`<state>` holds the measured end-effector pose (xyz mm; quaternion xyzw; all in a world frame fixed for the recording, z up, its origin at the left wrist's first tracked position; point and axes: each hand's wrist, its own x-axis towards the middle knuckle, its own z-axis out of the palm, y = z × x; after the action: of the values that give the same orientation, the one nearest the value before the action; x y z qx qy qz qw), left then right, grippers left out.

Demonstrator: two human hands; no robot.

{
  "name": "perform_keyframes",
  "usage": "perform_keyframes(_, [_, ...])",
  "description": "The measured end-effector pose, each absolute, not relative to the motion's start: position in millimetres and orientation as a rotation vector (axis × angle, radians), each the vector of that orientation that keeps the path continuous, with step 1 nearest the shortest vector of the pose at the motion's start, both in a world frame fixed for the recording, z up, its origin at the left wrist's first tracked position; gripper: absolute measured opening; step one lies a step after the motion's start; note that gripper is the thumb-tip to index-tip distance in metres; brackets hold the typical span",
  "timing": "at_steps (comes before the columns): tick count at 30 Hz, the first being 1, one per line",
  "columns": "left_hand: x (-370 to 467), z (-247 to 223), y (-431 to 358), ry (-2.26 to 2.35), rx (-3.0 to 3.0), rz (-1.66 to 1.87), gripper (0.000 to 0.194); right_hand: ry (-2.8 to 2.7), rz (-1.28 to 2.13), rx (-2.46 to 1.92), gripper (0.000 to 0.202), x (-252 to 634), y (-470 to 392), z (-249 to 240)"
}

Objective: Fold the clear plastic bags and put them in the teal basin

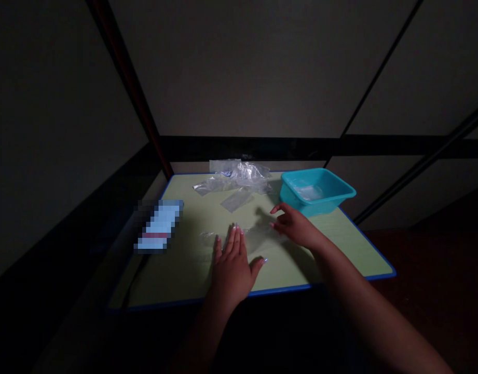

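Note:
On the yellow-green table (176,280), my left hand (233,262) lies flat with its fingers spread, pressing on a clear plastic bag (258,238). The bag is thin and its outline is hard to make out. My right hand (293,224) is raised a little over the bag's right end, thumb and index finger apart, the other fingers curled. Nothing shows between its fingertips. Beyond the hands, several clear plastic bags (239,182) lie in a loose, overlapping pile near the table's far edge.
A turquoise plastic basin (320,205) stands at the back right of the table, with clear plastic inside. A blurred-out, lit phone-like object (161,226) is at the left edge. Wall panels rise behind the table.

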<state>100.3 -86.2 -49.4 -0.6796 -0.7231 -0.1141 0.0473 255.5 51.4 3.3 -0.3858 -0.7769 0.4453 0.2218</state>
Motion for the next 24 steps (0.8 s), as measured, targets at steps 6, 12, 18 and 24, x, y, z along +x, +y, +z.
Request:
perform_keyframes(6, [101, -49, -86, -2.239, -2.087, -0.334, 0.08, -2.128, 1.265, -1.022, 0.027, 231, 42, 29])
perform_keyframes(12, [103, -47, -86, -2.277, -2.085, -0.281, 0.081, -2.236, 1.156, -1.014, 0.028, 200, 36, 49])
perform_keyframes(18, [104, -41, -86, -2.327, -2.101, -0.282, 0.081, -2.397, 0.932, -1.029, 0.031, 164, 27, 60])
perform_keyframes(24, [104, -37, -86, -2.357, -2.116, -0.264, 0.078, -2.217, 1.254, -0.646, 0.02, 155, 35, 47])
